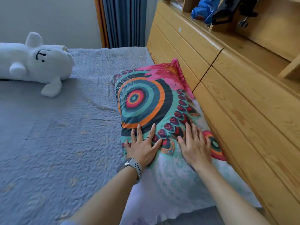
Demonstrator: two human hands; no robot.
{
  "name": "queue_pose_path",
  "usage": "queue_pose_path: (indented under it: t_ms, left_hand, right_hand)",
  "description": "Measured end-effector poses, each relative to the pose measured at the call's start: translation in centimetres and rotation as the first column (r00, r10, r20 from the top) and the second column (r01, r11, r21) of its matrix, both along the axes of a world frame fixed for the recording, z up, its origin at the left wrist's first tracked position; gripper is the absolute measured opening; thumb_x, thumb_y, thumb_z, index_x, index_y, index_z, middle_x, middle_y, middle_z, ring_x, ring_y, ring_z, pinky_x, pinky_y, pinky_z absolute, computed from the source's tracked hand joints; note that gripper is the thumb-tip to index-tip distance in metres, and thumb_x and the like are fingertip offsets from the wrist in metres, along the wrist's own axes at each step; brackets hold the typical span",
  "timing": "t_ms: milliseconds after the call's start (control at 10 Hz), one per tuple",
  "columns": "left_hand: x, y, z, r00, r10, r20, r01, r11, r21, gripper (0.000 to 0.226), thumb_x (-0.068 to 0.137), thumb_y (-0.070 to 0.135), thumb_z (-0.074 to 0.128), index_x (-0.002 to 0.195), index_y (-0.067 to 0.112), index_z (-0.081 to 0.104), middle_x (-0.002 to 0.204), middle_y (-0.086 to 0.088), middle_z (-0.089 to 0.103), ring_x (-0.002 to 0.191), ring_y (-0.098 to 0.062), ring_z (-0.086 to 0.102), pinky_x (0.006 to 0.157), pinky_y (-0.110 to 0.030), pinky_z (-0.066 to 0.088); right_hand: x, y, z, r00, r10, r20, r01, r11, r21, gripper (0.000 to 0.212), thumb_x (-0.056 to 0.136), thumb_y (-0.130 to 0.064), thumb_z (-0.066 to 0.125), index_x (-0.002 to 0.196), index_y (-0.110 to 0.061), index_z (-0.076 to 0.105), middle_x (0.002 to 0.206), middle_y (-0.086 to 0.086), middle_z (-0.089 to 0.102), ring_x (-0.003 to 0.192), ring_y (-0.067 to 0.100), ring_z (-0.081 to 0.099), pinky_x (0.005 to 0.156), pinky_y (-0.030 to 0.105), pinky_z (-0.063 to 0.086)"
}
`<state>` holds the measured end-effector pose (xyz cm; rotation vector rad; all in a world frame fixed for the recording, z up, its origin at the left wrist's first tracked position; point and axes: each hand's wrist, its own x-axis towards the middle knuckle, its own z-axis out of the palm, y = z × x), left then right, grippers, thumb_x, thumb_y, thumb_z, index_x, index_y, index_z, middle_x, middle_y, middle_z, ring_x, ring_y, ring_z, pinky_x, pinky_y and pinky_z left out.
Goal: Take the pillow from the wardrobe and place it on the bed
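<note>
A colourful pillow (146,98) with ring patterns in teal, orange and pink lies flat on the bed (56,135), its long side against the wooden headboard. My left hand (142,146), with a watch on the wrist and a ring, rests palm down on the pillow's near part, fingers spread. Beside it, my right hand (194,143) also presses flat on the pillow, fingers apart, close to the headboard. Neither hand grips the fabric.
A white plush toy (34,62) lies on the bed at the far left. The wooden headboard unit (235,95) runs along the right, with a blue bag (203,10) and dark items on its shelf. Blue curtains (125,21) hang at the back.
</note>
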<state>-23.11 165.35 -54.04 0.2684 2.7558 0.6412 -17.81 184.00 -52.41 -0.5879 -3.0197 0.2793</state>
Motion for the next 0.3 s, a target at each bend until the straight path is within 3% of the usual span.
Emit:
queue_pose_path:
  t_ms: [200,300]
  left_hand:
    - [-0.5,-0.3,0.9,0.992,-0.032,0.120,0.035,0.999,-0.027,0.066,0.076,0.084,0.018,0.131,0.071,-0.015,0.164,0.003,-0.015,0.150,-0.029,-0.008,0.111,-0.064,0.010]
    - [-0.7,-1.2,3.3,0.995,-0.042,0.088,0.041,0.999,0.004,0.071,0.077,0.081,0.026,0.141,0.062,0.001,0.164,-0.006,0.002,0.149,-0.035,0.007,0.110,-0.065,0.016]
  right_hand:
    - [-0.4,0.0,0.2,0.997,-0.006,0.079,0.008,1.000,-0.020,0.069,0.093,-0.062,0.019,0.154,-0.031,0.007,0.164,0.000,0.011,0.150,0.022,0.010,0.116,0.051,0.009]
    - [-0.4,0.7,3.2,0.993,0.037,0.113,-0.018,0.986,-0.166,0.068,0.095,-0.059,0.028,0.154,-0.028,0.011,0.164,0.001,0.011,0.149,0.022,0.013,0.116,0.050,0.016]
